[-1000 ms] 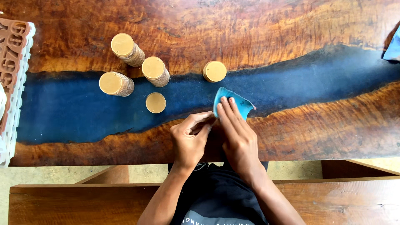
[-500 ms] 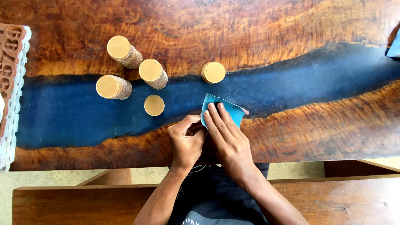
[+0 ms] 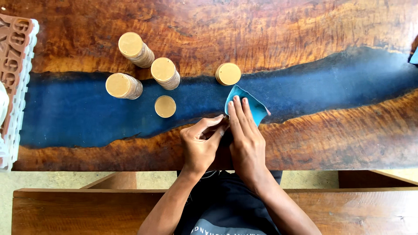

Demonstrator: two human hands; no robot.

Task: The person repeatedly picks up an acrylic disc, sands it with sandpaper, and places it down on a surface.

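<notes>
Left edge: one white tray point(image 3: 17, 130). Wooden discs: three stacks point(image 3: 124, 85), two single discs point(image 3: 165, 106). Left hand point(image 3: 201, 146) curled, pinching cloth edge. Right hand point(image 3: 246, 135) flat, pressing one blue cloth point(image 3: 257, 109), curled, on table point(image 3: 326, 135) resin strip

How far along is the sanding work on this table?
Done: cannot tell; the table shows no clear sanded patch. In hand: the right hand presses a blue sheet onto the table, left hand beside it. Left: wooden discs stand untouched.
</notes>
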